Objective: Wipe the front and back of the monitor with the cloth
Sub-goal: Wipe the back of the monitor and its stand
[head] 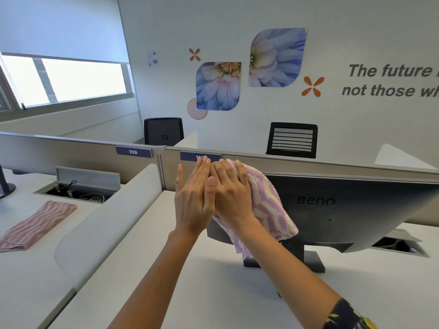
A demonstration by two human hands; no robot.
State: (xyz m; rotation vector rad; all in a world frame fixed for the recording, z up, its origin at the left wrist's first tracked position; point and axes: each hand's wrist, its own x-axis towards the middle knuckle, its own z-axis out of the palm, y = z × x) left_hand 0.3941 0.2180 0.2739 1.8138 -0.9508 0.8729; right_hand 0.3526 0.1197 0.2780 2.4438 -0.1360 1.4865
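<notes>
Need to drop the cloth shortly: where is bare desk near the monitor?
Bare: the desk between the divider and the stand, and the near strip before it. Crowded: the cable hatch right of the monitor; tight gap to the partition.

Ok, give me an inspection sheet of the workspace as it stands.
Surface: white desk, carrying the monitor.
Job's things: monitor shows its back; cloth pressed on it at one end.
Clutter: second cloth on the next desk.
Hands: right hand flat on the cloth; left hand flat beside it, fingers straight.
Cables: loose leads in the next desk's open tray.
Surroundings: partition, two chairs, wall art.
</notes>
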